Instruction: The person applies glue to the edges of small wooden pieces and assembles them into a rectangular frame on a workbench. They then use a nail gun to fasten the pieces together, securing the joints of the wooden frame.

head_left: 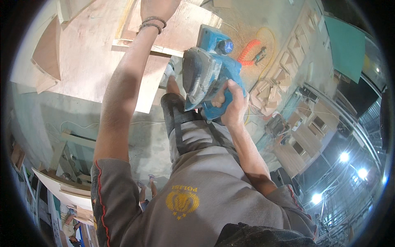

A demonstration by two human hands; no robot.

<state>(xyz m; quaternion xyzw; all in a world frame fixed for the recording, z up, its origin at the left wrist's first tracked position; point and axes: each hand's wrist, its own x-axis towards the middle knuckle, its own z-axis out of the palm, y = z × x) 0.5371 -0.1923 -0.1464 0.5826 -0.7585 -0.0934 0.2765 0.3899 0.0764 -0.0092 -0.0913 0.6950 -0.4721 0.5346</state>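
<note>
A blue electric hand planer (230, 66) is in my right hand (235, 108), whose fingers wrap round its rear handle. The tool is tilted on its side, with its worn, dusty side toward the left. It overlaps the right edge of a plywood piece (181, 26) in view; whether they touch I cannot tell. My left arm reaches forward over the wood, and my left hand (159, 7) is at the upper edge of the picture, over that piece. Its fingers are out of sight. Beneath lies a larger plywood sheet (86, 66).
A curved wooden piece (47, 53) rests on the sheet at the left. Right of the planer, an orange coiled hose (249, 51) lies on a floor strewn with sawdust. Wooden frames (288, 61) line the right side. Another person's legs (152, 185) show low in the picture.
</note>
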